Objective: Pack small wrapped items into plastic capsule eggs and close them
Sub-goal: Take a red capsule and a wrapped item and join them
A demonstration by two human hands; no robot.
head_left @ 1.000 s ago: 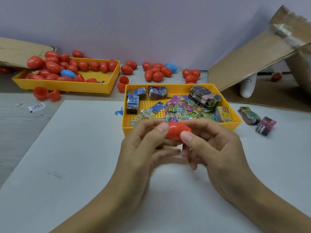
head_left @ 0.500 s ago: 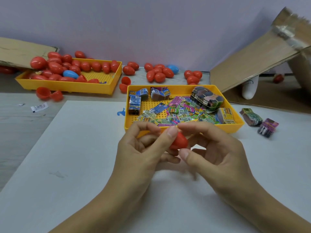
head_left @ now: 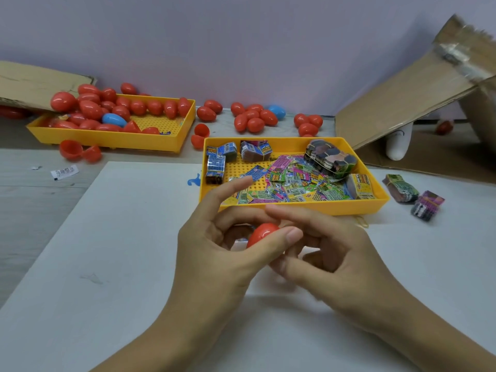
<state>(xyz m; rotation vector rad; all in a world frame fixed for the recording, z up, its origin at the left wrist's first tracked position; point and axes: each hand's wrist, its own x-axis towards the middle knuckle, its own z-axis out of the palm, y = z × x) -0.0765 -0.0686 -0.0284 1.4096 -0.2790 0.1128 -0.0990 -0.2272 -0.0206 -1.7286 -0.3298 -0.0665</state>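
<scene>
Fingers: your left hand [head_left: 214, 253] pinches the red egg [head_left: 261, 233] with its thumb; your right hand [head_left: 341, 253] curls against it, its grip unclear.
Egg: above the white sheet [head_left: 107, 237].
Wrapped items: in the near yellow tray [head_left: 308, 208].
Far: egg tray [head_left: 107, 138].

Soft even light, faint shadows, slight motion blur, wide-angle bending at edges
</scene>
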